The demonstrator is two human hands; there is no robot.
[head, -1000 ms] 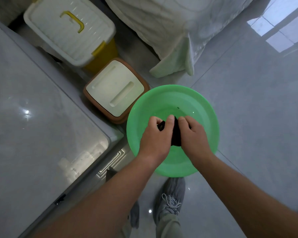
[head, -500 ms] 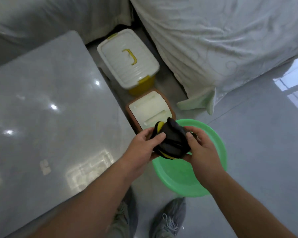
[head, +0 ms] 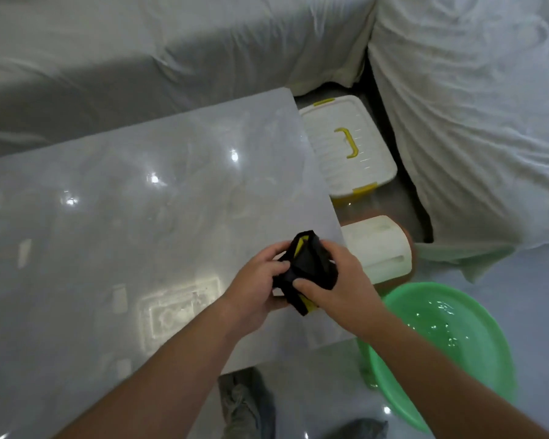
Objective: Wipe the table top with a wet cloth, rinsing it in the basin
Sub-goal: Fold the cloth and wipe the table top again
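Two bare hands hold a bunched black cloth (head: 311,264) with yellow trim above the right-hand edge of a glossy grey desk (head: 124,217), seen from a head-worn camera looking down. The left hand (head: 257,280) curls its fingers round the cloth's left side, while the right hand (head: 339,280) grips the other side with its thumb laid across the dark folds, so both are closed on the fabric. Whether the cloth touches the desk top cannot be told. A green basin (head: 488,318) stands on the pale tiled floor (head: 536,296) just beside the desk's near right corner, with water (head: 438,324) glinting inside and the right forearm crossing in front of its near rim. Beyond it, along the desk's right edge, sit a small brown box with a cream lid (head: 374,245) and, farther back, a white storage box (head: 346,144) with a yellow handle and yellow clips. White sheets (head: 473,106) drape the furniture behind and to the right — their folds reach down to the floor. One grey shoe (head: 244,403) shows below the desk's near edge, between the forearms.
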